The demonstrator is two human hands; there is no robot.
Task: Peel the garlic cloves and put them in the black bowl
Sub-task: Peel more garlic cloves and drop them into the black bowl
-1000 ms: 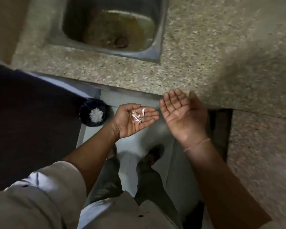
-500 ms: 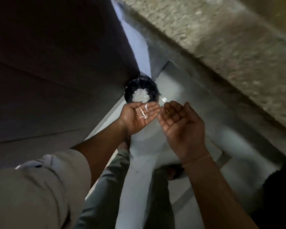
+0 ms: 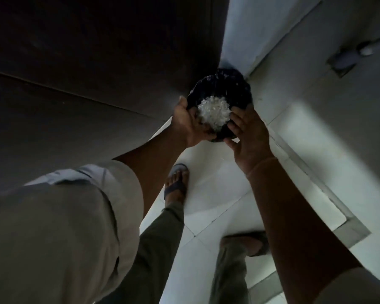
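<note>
Both hands over black container on floor beside dark cabinet — white papery heap inside, likely skins. Left hand tipped, fingers curled, cannot tell if pinching anything; right hand fingers spread. Step: shedding peel waste. Next calls for fresh cloves — none in view.

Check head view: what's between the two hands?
In the head view: a white heap of flaky scraps inside the black container, with the left hand and right hand flanking it.
</note>
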